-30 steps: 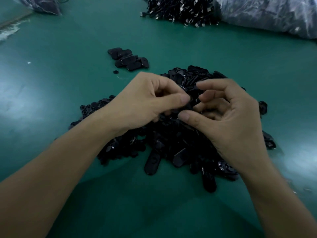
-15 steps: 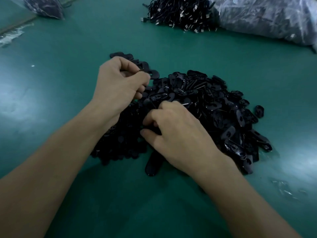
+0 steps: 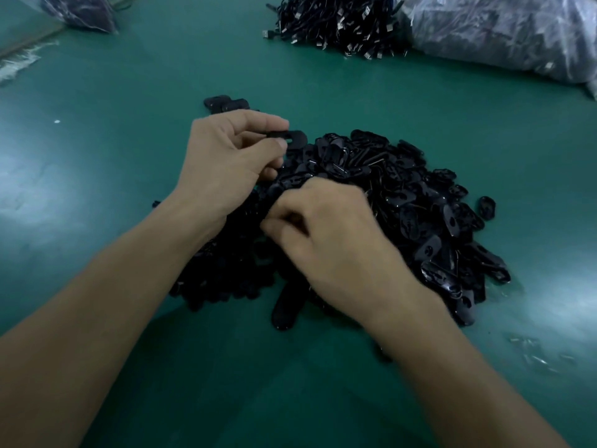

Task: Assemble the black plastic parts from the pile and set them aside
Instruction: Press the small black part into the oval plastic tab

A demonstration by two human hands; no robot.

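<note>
One green table [image 3: 129,195] bears one large pile [image 3: 407,205] of black parts at centre, two plastic bags, upper right [image 3: 504,30] and upper left [image 3: 80,11], and one cable heap [image 3: 336,21]. The left hand [image 3: 226,156] pinches one black part [image 3: 295,136] at the pile's upper left edge. The right hand [image 3: 339,244], blurred, curls into the pile; grasp unclear.

The desk [image 3: 97,176] has a smooth green surface with a soft sheen. The pile of black plastic parts [image 3: 403,202] is glossy on its right side, with small bright reflections, and duller on its left. The single part [image 3: 295,137] that the left hand [image 3: 226,156] pinches looks matt and smooth. The bag [image 3: 504,33] at the far right is thin clear plastic film, wrinkled and shiny. The black cables [image 3: 336,24] beside it have bright metal plugs.
</note>
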